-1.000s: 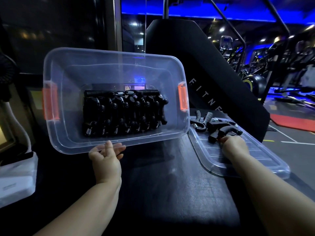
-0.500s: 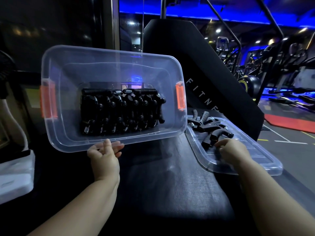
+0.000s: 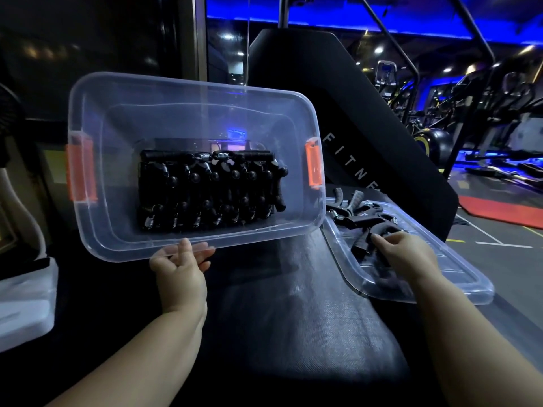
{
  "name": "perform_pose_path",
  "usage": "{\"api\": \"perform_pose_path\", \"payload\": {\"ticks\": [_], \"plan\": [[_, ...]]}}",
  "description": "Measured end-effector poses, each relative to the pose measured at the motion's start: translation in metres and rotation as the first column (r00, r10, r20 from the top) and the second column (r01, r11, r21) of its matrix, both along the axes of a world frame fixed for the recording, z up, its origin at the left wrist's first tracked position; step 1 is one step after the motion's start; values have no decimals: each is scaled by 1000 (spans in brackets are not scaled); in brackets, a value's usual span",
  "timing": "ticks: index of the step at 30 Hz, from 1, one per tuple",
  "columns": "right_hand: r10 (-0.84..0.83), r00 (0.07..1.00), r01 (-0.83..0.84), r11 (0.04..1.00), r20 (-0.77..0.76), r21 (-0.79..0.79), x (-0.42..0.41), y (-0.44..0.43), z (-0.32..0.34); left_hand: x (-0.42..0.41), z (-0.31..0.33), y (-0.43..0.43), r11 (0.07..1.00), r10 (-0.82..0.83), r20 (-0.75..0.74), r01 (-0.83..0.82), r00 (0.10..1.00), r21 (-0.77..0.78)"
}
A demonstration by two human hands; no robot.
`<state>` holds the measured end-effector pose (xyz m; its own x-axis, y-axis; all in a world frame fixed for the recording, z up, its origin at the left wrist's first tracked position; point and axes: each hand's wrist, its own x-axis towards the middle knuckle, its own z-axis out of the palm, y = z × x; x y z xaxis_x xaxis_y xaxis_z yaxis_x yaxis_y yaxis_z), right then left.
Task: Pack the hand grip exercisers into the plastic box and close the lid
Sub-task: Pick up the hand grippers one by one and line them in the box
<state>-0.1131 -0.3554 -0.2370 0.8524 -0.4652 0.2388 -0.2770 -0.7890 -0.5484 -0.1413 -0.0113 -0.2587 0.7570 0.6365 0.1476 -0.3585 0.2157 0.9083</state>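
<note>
- Fingers of the left hand (image 3: 179, 271): how do they lie?
- Curled up at the near rim of the plastic box (image 3: 205, 94), gripping it from below. The box is tipped up so that its opening faces the camera, with its lower edge above the black padded counter (image 3: 293, 333).
- And what is inside?
- A tight block of black packed exercisers (image 3: 205, 189) sits against the bottom, with metal springs showing along the rows. There are orange latches (image 3: 80, 171) on both short ends.
- The right hand (image 3: 405, 257)?
- Its fingers (image 3: 388, 242) are bent down and closed on a curved exerciser (image 3: 385, 229), holding its black handle. That one lies on the clear lid (image 3: 458, 289), which rests flat on the counter just to the right of the box.
- Anything else on the lid?
- A few loose exercisers (image 3: 352, 208) lie beyond the hand, piled across each other close to the box's right wall.
- Is the lid touching the box?
- I cannot tell. The box's right corner overlaps it from this angle.
</note>
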Motion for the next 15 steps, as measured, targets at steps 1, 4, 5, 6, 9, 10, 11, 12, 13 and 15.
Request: {"api": "perform_pose_path", "payload": {"ticks": [1, 4, 5, 6, 9, 10, 11, 12, 13, 15], "plan": [[-23, 1000, 23, 1000, 2, -1, 4, 1, 1, 0, 0, 0, 1000, 0, 1, 0, 1000, -1], [-68, 998, 68, 995, 4, 68, 21, 1, 2, 0, 0, 0, 1000, 2, -2, -2, 1000, 3], [-68, 998, 67, 993, 6, 100, 27, 1, 2, 0, 0, 0, 1000, 1, -2, -1, 1000, 4], [-66, 998, 66, 991, -1, 117, 32, 2, 2, 0, -1, 0, 1000, 2, -2, -2, 1000, 6], [-78, 996, 81, 989, -32, 122, 43, 3, 0, 0, 0, 0, 1000, 4, 4, -4, 1000, 4], [-83, 996, 88, 989, -42, 122, 46, 2, -1, 0, -1, 0, 1000, 2, 4, -2, 1000, 3], [-94, 994, 101, 988, -60, 116, 50, 0, -4, 0, -1, 0, 1000, 0, 7, 0, 1000, 2], [-107, 992, 114, 988, -71, 107, 54, -3, -8, 0, -1, 0, 1000, -3, 11, 3, 1000, 1], [-121, 990, 128, 986, -69, 109, 58, -6, -11, 1, -1, 0, 1000, -4, 14, 4, 1000, 1], [-125, 992, 127, 982, -19, 139, 58, -6, -14, 2, -1, 0, 1000, -2, 20, 2, 1000, 1]]}}
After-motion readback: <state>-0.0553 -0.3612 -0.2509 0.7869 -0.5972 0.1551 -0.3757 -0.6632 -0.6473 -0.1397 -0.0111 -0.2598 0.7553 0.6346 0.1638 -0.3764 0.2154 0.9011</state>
